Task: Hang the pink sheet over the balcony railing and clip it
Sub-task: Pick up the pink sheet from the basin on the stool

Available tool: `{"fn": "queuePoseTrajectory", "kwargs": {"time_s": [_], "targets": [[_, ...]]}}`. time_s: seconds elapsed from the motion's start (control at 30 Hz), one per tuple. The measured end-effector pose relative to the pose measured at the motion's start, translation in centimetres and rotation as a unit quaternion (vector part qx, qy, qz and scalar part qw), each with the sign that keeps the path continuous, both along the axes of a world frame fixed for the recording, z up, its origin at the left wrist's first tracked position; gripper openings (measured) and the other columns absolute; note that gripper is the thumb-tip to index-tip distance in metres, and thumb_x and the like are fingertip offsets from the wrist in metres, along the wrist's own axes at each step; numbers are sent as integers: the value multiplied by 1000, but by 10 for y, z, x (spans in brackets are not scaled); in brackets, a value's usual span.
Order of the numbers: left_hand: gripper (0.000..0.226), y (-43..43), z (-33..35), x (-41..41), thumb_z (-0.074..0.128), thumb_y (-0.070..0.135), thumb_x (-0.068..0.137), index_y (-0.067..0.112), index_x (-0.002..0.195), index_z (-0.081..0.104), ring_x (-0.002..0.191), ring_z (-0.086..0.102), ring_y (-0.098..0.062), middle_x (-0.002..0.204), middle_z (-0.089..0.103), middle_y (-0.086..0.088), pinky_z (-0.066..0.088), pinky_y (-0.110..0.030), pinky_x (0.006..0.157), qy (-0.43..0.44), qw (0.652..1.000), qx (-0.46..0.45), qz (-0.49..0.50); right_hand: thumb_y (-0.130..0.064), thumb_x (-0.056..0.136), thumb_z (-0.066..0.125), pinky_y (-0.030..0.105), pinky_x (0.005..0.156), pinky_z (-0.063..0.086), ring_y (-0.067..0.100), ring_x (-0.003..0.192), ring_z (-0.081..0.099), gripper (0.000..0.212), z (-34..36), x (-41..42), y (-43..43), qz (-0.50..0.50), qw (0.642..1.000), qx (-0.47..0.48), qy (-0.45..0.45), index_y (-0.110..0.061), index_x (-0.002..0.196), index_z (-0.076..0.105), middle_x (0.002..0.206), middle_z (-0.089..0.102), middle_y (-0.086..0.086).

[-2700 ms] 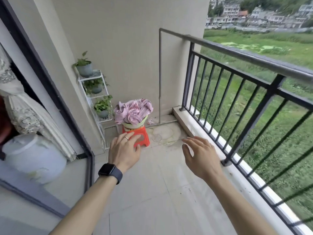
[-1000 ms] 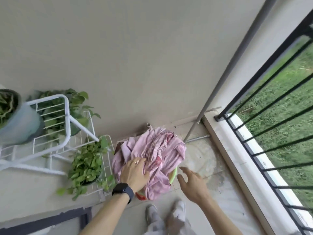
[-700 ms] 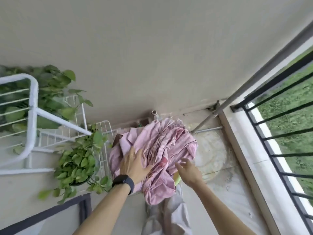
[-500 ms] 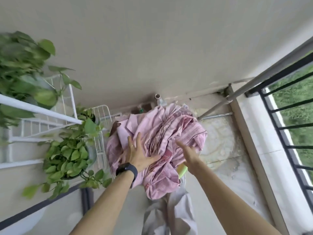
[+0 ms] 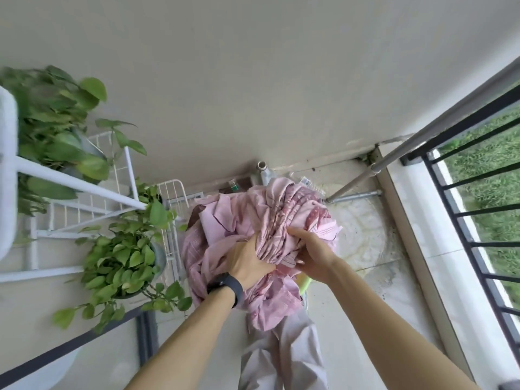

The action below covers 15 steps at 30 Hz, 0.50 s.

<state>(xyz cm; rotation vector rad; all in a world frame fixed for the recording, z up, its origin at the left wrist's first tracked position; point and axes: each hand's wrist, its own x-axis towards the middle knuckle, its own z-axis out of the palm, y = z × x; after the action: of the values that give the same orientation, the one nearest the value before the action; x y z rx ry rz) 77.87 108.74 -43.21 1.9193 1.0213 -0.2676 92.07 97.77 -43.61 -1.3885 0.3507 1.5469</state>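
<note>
The pink sheet [image 5: 253, 235] is a crumpled heap low against the beige wall [image 5: 253, 80], in the balcony corner. It sits in a basin of which only a light green rim [image 5: 305, 284] shows under the right wrist. Both hands are buried in the heap. The left hand [image 5: 247, 263], with a black wristband [image 5: 233, 285], grips a fold with its fingers curled into the cloth. The right hand [image 5: 312, 254] clutches the bunched, darker-patterned part just beside it, so the two hands almost touch. A loose end of the sheet droops toward the person's pale trousers [image 5: 284, 358]. On the left the heap lies close against a white wire plant rack [image 5: 84, 190] and a leafy potted plant [image 5: 121, 257], with little room on that side. On the right a stretch of stained floor [image 5: 365, 235] lies open between the heap and the pale sill [image 5: 416, 235]. The dark bars of the balcony railing [image 5: 461, 223] stand on that sill, well apart from the sheet. A grey handrail pipe [image 5: 439, 122] slants down to the wall corner, and grass shows beyond the bars. A small printed label [image 5: 305, 181] lies behind the heap by a pipe stub [image 5: 261, 167], but its writing is too small to read.
</note>
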Motion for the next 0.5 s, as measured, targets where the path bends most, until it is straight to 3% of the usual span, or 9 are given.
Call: {"fn": "queuePoseTrajectory", "kwargs": {"time_s": [0.07, 0.13, 0.17, 0.23, 0.3, 0.4, 0.5], "targets": [[51, 7, 33, 2, 76, 30, 66, 30, 114, 59, 85, 68, -19, 93, 72, 7, 55, -33, 72, -16, 1000, 3, -19, -43, 86, 67, 27, 53, 36, 16, 48, 46, 32, 38, 2, -1, 36, 999, 11, -16, -13, 74, 67, 63, 61, 3], [48, 17, 74, 8, 72, 32, 67, 37, 111, 56, 79, 65, -11, 85, 67, 15, 52, -24, 64, -40, 998, 34, -39, -53, 80, 70, 27, 53, 35, 16, 50, 40, 40, 79, 5, -4, 60, 997, 16, -34, -16, 68, 60, 58, 54, -1], [44, 23, 96, 12, 72, 34, 67, 39, 108, 56, 81, 63, -8, 85, 65, 19, 49, -21, 65, -56, 995, 62, -50, -57, 77, 72, 27, 58, 44, 17, 58, 49, 45, 101, 6, -5, 61, 997, 6, -56, -13, 76, 62, 68, 60, 2], [40, 35, 143, 21, 70, 37, 68, 40, 107, 59, 94, 62, -8, 96, 65, 21, 47, -22, 76, -87, 987, 114, -75, -67, 72, 73, 37, 83, 56, 22, 89, 66, 68, 143, 7, -8, 57, 993, -19, -104, -8, 107, 66, 101, 70, 8], [43, 46, 194, 30, 65, 39, 67, 46, 109, 59, 100, 63, -14, 102, 67, 20, 47, -23, 77, -101, 983, 115, -100, -80, 65, 68, 40, 92, 56, 23, 99, 72, 84, 189, 5, -9, 90, 983, -23, -158, -10, 111, 70, 107, 76, 6], [25, 60, 273, 38, 64, 33, 64, 52, 76, 53, 73, 65, -19, 66, 62, 16, 40, -21, 55, -120, 975, 133, -133, -89, 64, 51, 32, 77, 59, 14, 85, 76, 84, 259, 2, -13, 139, 949, 2, -284, -18, 100, 76, 92, 80, -4], [16, 68, 358, 41, 61, 34, 53, 46, 62, 55, 46, 52, 0, 48, 55, 21, 31, -12, 40, -174, 964, 140, -141, -87, 71, 46, 17, 62, 50, 10, 71, 73, 79, 325, 2, -23, 152, 888, 69, -429, -17, 87, 78, 81, 79, -5]]}}
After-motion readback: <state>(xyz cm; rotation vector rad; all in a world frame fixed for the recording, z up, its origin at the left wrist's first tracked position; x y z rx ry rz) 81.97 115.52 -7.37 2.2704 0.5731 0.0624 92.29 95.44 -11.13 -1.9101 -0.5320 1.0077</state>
